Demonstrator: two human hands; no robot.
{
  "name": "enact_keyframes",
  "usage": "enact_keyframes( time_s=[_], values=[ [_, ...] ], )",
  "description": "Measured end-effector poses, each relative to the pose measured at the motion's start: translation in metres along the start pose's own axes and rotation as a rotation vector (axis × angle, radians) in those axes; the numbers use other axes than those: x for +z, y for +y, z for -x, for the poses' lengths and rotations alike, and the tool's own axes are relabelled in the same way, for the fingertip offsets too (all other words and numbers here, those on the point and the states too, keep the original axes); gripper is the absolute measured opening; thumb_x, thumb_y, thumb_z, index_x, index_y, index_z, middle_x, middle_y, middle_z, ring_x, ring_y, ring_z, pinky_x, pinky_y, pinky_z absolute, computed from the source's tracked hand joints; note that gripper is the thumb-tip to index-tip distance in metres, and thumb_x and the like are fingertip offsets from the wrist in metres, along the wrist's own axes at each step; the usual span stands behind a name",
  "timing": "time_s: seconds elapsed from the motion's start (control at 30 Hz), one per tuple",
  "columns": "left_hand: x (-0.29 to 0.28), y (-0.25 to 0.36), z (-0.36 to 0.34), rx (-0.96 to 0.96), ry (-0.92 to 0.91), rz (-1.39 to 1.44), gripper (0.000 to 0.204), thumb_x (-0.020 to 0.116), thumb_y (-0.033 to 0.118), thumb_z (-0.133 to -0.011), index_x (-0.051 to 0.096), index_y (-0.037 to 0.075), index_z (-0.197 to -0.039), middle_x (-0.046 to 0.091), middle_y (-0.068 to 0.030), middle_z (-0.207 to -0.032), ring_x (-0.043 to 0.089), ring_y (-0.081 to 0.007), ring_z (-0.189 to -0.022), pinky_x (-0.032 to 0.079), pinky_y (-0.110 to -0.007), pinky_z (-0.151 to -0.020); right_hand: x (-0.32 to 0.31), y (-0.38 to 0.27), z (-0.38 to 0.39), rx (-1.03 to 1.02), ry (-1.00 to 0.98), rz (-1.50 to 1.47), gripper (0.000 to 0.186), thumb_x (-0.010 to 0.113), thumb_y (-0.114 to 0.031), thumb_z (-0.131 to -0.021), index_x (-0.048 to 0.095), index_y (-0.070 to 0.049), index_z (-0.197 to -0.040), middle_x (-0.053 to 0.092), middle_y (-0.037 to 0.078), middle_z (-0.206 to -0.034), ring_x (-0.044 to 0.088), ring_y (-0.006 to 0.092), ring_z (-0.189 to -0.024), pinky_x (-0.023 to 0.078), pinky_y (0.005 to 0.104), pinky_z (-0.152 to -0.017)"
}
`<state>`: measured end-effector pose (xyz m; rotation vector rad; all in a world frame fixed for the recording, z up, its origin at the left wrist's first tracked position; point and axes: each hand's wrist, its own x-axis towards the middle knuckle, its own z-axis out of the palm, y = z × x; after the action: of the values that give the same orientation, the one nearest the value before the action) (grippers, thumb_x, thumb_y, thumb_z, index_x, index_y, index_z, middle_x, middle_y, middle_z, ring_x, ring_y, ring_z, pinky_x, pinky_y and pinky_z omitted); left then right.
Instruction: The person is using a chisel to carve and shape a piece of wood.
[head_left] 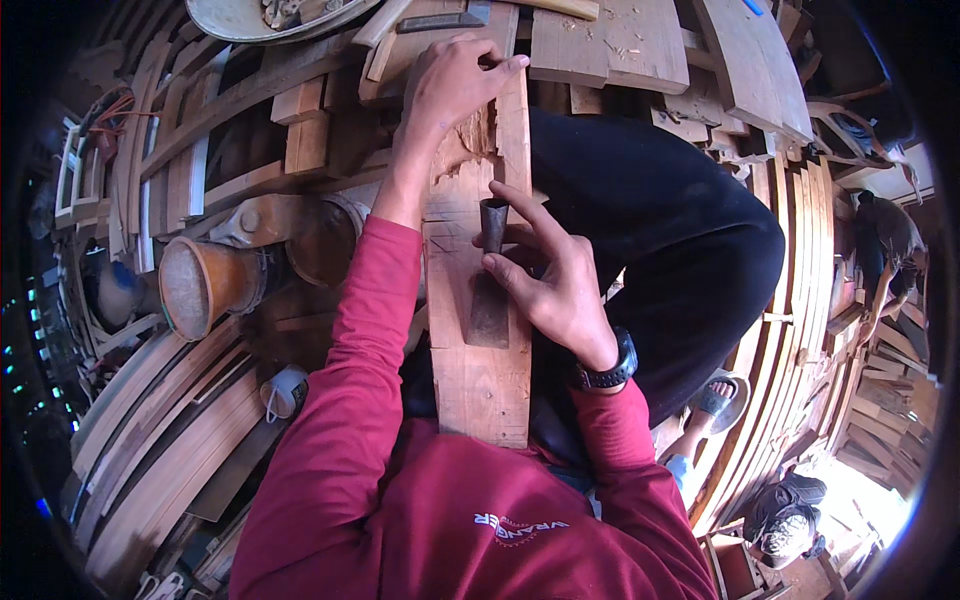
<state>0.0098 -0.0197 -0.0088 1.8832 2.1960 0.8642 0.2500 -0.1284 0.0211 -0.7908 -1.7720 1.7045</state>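
Carving step, cut under way. Plank (478, 330) lies along the lap. Left hand (452, 85) is clamped over its far end; right hand (555, 285) pinches the chisel (490, 275) mid-plank. Next move likely needs a controlled push toward the gouge (470, 140).

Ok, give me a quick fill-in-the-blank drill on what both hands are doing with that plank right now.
1. The right hand holds a dark metal ____ against the wooden plank.
2. The left hand grips the plank at its ____ end, beyond the chipped-out hollow.
3. The wrist of the ____ hand wears a black watch.
4. Both sleeves are ____ in colour.

Missing words: chisel; far; right; red
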Motion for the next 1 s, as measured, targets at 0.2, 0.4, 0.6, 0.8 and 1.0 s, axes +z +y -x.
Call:
enact_keyframes(
  time_s=[0.2, 0.4, 0.6, 0.8, 1.0],
  values=[
    [0.003, 0.001, -0.003, 0.027, 0.014, 0.031, 0.053, 0.073, 0.055, -0.092, 0.075, 0.002, -0.093, 0.072, -0.0138, -0.094, 0.072, -0.034, -0.088, 0.055, -0.041, -0.081, 0.004, 0.003, -0.001, -0.062, 0.072, -0.082, 0.073, 0.074, 0.001, -0.087, 0.048, -0.009, -0.153, 0.077, 0.02, -0.108, 0.078, 0.028, -0.092, 0.06, 0.0335, -0.078],
    [0.005, -0.004, -0.004, 0.06, 0.041, 0.043, 0.053, 0.073, 0.055, -0.093, 0.075, 0.002, -0.094, 0.071, -0.0146, -0.093, 0.072, -0.0344, -0.086, 0.055, -0.041, -0.081, 0.003, -0.003, -0.001, -0.049, 0.095, -0.093, 0.072, 0.072, 0.002, -0.088, 0.046, -0.008, -0.154, 0.077, 0.019, -0.107, 0.078, 0.0278, -0.094, 0.06, 0.0341, -0.079],
    [0.003, -0.003, -0.002, 0.068, 0.032, 0.029, 0.054, 0.073, 0.055, -0.092, 0.076, 0.001, -0.094, 0.072, -0.0154, -0.093, 0.072, -0.0343, -0.087, 0.055, -0.041, -0.082, 0.0, 0.001, 0.0, -0.017, 0.059, -0.019, 0.069, 0.071, 0.004, -0.088, 0.049, -0.006, -0.152, 0.077, 0.018, -0.107, 0.078, 0.0214, -0.093, 0.06, 0.0328, -0.082],
    [0.003, -0.003, -0.002, 0.029, 0.023, 0.017, 0.053, 0.073, 0.055, -0.092, 0.076, 0.002, -0.094, 0.072, -0.0153, -0.093, 0.072, -0.0347, -0.087, 0.055, -0.041, -0.081, -0.002, 0.0, -0.001, -0.034, 0.122, -0.157, 0.066, 0.07, 0.005, -0.089, 0.049, -0.006, -0.151, 0.077, 0.016, -0.106, 0.076, 0.0193, -0.096, 0.059, 0.0327, -0.087],
    [0.004, -0.001, -0.001, 0.038, 0.048, -0.012, 0.053, 0.072, 0.056, -0.092, 0.076, 0.003, -0.092, 0.072, -0.0163, -0.09, 0.072, -0.0356, -0.085, 0.056, -0.044, -0.08, -0.008, -0.007, 0.003, 0.038, 0.16, -0.446, 0.062, 0.066, 0.009, -0.094, 0.045, -0.003, -0.151, 0.066, 0.012, -0.12, 0.069, 0.0193, -0.105, 0.058, 0.0336, -0.094]
  ],
)
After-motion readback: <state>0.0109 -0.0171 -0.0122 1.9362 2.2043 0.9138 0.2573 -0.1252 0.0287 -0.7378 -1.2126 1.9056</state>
